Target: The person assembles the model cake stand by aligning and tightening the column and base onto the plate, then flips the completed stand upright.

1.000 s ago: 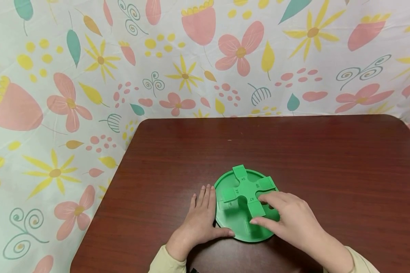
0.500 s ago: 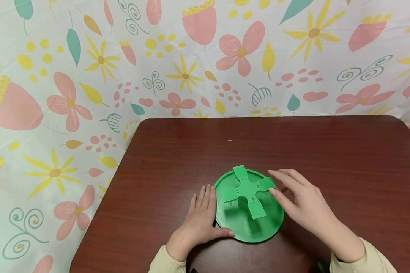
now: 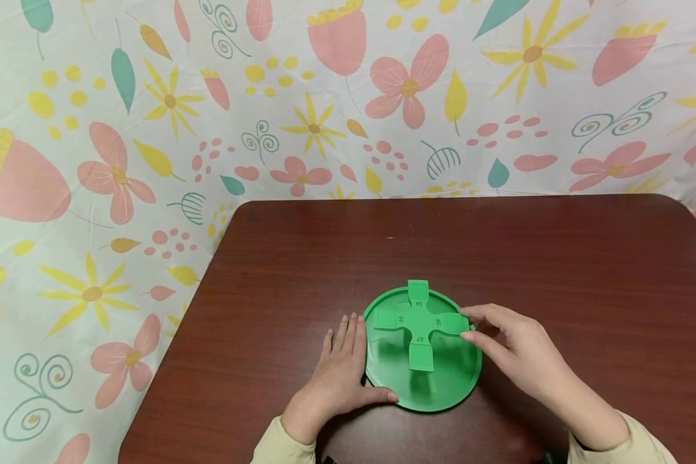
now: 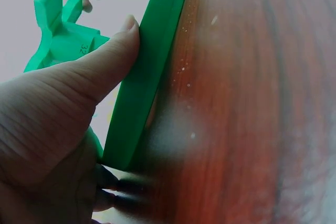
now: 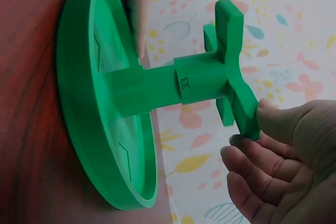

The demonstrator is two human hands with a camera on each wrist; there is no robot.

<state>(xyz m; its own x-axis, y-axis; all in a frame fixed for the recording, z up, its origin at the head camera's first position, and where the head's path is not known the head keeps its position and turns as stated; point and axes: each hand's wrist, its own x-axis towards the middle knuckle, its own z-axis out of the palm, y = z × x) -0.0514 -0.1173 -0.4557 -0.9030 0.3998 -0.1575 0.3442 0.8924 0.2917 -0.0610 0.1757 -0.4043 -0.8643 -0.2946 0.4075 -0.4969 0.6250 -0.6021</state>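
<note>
A round green disc lies on the brown table, near its front. A short post rises from the disc's middle and carries a numbered green cross piece. My right hand pinches the cross's right arm between thumb and forefinger; the right wrist view shows the cross piece held at its edge. My left hand lies flat on the table at the disc's left, fingers straight. Its thumb presses on the disc's rim.
A flowered cloth hangs behind and to the left of the table. The table's left edge runs close to my left hand. Bare tabletop stretches behind and to the right of the disc.
My right hand moved from the cross's near arm to its right arm and took hold of it. The cross has turned a little clockwise. My left hand has not moved.
</note>
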